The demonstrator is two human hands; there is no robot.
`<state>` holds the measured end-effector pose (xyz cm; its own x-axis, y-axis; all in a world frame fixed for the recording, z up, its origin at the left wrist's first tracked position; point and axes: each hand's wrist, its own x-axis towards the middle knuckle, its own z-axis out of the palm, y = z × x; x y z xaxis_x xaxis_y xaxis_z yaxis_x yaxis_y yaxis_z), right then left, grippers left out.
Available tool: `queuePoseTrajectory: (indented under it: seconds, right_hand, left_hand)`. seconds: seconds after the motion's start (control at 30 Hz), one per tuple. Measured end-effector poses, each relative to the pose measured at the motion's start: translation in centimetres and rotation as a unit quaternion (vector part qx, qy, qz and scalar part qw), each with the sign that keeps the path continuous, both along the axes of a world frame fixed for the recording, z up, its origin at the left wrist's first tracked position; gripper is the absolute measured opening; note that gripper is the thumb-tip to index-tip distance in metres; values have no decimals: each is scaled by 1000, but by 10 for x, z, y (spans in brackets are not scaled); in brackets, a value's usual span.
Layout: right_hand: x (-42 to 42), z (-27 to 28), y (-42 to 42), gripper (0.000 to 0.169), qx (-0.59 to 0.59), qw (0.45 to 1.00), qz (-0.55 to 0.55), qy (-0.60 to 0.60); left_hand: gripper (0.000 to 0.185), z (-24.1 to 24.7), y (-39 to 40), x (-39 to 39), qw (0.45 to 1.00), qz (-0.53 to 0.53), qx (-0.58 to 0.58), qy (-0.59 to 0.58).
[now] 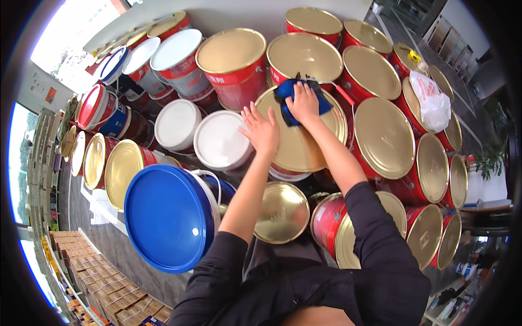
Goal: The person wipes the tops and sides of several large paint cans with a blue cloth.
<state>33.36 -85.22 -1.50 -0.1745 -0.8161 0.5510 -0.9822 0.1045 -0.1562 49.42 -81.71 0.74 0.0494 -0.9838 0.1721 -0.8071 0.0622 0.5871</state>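
Observation:
My right hand (302, 104) lies on a blue and black cloth (288, 90), pressed against the gold metal lid (304, 148) of a large paint pail before me. Whether its fingers grip the cloth or only rest on it is hard to see. My left hand (262, 129), fingers spread and holding nothing, is over the left side of that same lid. Just left of it is a white pail lid (222, 139). Behind the cloth stands another red pail with a gold lid (305, 57).
Red pails with gold lids (384, 138) crowd the right side, one bearing a white plastic bag (430, 102). A blue-lidded pail (169, 220) stands near at left. Stacked cardboard boxes (102, 281) line the lower left. A wire handle with a red grip (344, 94) sticks up beside the cloth.

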Motion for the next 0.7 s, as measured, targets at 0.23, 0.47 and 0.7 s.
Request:
queuePoseTrajectory:
  seconds: [0.23,0.47,0.7]
  right_hand:
    - [-18,25,27,33,103,991,-79,29]
    - [3,6,2,40,45,997,-49,37]
    - [-13,12,18,39,50,997,-61,18]
  left_hand:
    - [74,-7,-6,15,998,4,-4,61]
    - [73,-2,-5,2,998,0,-22,52]
    - [72,-7,-2,5,996,-5,-54,76]
